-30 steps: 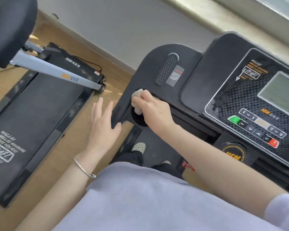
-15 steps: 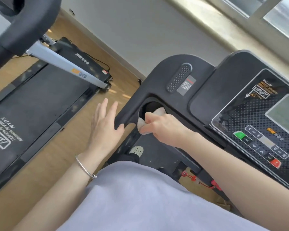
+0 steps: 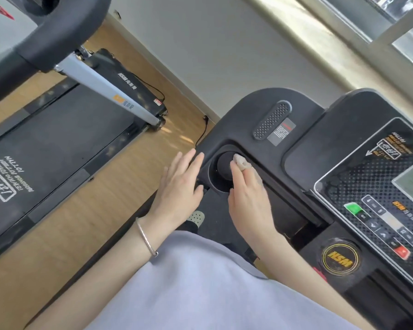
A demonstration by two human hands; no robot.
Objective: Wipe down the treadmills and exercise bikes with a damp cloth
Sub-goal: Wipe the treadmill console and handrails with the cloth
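- Fingers (image 3: 238,177) on the right hand (image 3: 247,198) are pressed together and pointing fwd, w/ the cloth (image 3: 241,162) wrapped over the tips. More of it pokes out under the far side of the hand, so the hand's holding it. Thumb is hidden, can't tell how it's pinned.
- Cloth is a pale greyish rag, pushed down into the round cup holder (image 3: 221,173) at the left end of the treadmill console (image 3: 243,108), against the holder's far-right wall.
- Left hand (image 3: 179,186) is flat w/ fingers (image 3: 189,163) straight and slightly spread, holding nothing. Thumb side sits on the console's left edge, just beside the cup holder.
- Thin silver bracelet (image 3: 145,236) on the left wrist.
- Past the cup holder there's an oval speaker grille (image 3: 272,120) and a small warning sticker (image 3: 281,132) touching it.
- Control panel (image 3: 358,179) is off to the right, w/ a green button (image 3: 353,208) and a red button (image 3: 402,251) near its front edge. A round yellow logo badge (image 3: 340,257) sits below it.
- Second treadmill (image 3: 57,139) is parked on the left, well apart, on the wood floor (image 3: 100,210).
- Black power cord (image 3: 200,133) trails on the floor by the wall.
- Person's in a light lavender top (image 3: 200,287); one perforated pale shoe (image 3: 196,217) shows below the left hand.
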